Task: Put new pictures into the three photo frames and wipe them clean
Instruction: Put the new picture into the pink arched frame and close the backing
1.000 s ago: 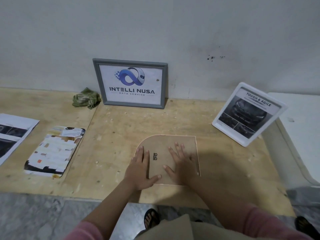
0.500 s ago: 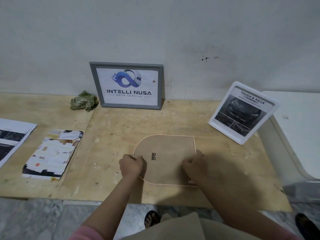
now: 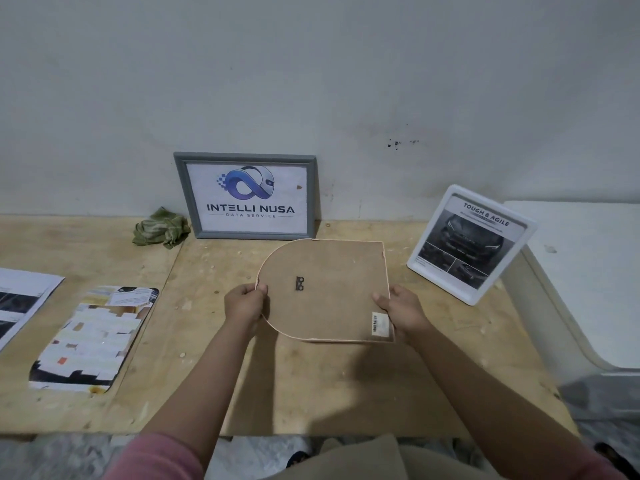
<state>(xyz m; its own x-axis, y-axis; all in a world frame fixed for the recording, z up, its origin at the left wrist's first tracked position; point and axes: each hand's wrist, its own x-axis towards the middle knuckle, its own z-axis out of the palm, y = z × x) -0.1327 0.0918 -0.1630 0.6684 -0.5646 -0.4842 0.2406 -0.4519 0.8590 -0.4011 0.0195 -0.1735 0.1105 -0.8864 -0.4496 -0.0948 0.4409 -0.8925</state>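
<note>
Both forearms were stretched forward, pink sleeves pushed back near the elbows. The left hand [image 3: 245, 304] was curled round the rounded edge of the arched frame [image 3: 329, 289], while its straight edge was gripped by the right hand [image 3: 401, 308], thumbs on top.

I see the arched frame [image 3: 332, 289] back side up, brown board with a small black hanger and a barcode sticker, lifted off the table at centre. Far behind it the grey frame [image 3: 246, 196] leans on the wall; the white frame [image 3: 471, 244] stands tilted at right. A green cloth [image 3: 161, 231] lies crumpled left of the grey frame.
</note>
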